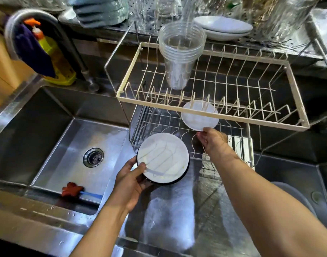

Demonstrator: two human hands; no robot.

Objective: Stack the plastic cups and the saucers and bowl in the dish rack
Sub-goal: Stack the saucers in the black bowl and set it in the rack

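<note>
A two-tier wire dish rack [296, 101] stands right of the sink. Several clear plastic cups [179, 58], nested into one stack, stand upright at the back left of its cream top tier. My right hand [212, 140] pinches the near edge of a white saucer [199, 117] that sits in the lower tier, partly hidden behind the top tier's front rail. My left hand [133, 179] grips the left rim of a white bowl with a dark outside [163, 157], held tilted at the lower tier's front left corner.
A steel sink [66, 145] with a drain lies to the left, with a red cloth [71, 189] on its near edge. A curved tap [47, 21] and a yellow soap bottle [55, 62] stand behind. White plates [223, 26] and glassware fill the back shelf.
</note>
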